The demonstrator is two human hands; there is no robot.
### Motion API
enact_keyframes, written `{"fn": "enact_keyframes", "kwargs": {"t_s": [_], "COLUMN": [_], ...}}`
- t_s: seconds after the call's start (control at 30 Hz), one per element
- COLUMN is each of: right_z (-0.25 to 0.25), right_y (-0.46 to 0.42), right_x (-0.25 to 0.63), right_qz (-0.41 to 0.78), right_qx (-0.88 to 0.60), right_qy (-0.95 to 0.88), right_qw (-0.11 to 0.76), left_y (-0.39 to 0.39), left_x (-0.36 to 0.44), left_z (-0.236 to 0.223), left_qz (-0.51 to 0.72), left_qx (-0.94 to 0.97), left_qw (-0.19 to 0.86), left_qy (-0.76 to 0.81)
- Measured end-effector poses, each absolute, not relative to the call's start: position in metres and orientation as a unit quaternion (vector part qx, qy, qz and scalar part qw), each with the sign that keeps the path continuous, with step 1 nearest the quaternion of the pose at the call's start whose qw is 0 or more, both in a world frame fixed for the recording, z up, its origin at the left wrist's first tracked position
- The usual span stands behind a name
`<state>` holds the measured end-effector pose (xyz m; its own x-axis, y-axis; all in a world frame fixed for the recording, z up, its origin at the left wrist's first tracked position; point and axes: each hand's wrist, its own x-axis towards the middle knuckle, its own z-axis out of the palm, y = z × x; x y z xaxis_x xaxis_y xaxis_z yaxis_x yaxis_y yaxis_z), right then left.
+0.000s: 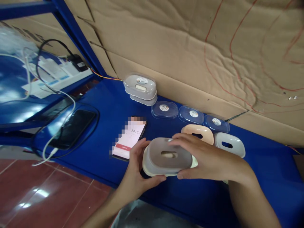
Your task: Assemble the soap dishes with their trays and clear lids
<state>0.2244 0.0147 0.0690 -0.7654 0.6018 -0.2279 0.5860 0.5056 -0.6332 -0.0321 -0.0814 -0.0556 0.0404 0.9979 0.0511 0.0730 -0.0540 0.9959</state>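
Note:
Between my two hands is an oval soap dish (161, 158), with a brown-grey slotted top over a pale cream lower part. My left hand (139, 172) wraps its left end, thumb along the near side. My right hand (201, 158) grips the right end, fingers over the far rim and thumb at the near side. Just beyond, partly behind my right hand, lie a peach slotted tray (206, 131) and a light grey slotted tray (234, 144). Clear oval lids with round stickers form a row behind them: a left lid (169, 113), a middle lid (186, 114) and a right lid (222, 125).
A stack of lidded soap dishes (140, 90) stands by the cardboard wall (166, 38). On the blue table (106, 110) lie a lit phone (129, 137) showing a timer and a dark phone (77, 126) with cables. A power strip (59, 79) with chargers sits at left.

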Motion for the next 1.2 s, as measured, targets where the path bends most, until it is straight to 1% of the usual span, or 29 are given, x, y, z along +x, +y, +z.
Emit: {"fn": "enact_keyframes", "kwargs": {"t_s": [0.13,0.23,0.57,0.8,1.0,1.2], "right_z": [0.069,0.070,0.071,0.077,0.075,0.087], "right_y": [0.009,0.008,-0.002,-0.003,-0.004,0.002], "right_x": [0.222,0.223,0.228,0.236,0.237,0.245], "right_qz": [0.388,0.393,0.366,0.345,0.327,0.343], "right_qx": [-0.347,-0.356,-0.371,-0.381,-0.379,-0.361], "right_qy": [-0.853,-0.847,-0.853,-0.857,-0.866,-0.867], "right_qw": [-0.020,-0.027,-0.032,-0.042,-0.026,-0.030], "left_y": [-0.078,-0.075,-0.080,-0.079,-0.076,-0.075], "left_x": [-0.022,-0.016,-0.012,-0.009,-0.009,-0.010], "left_z": [-0.051,-0.047,-0.049,-0.050,-0.048,-0.038], "left_qz": [0.537,0.554,0.493,0.466,0.447,0.506], "left_qx": [0.519,0.508,0.499,0.549,0.590,0.526], "left_qw": [0.483,0.497,0.573,0.541,0.501,0.550], "left_qy": [0.457,0.433,0.424,0.433,0.447,0.405]}}
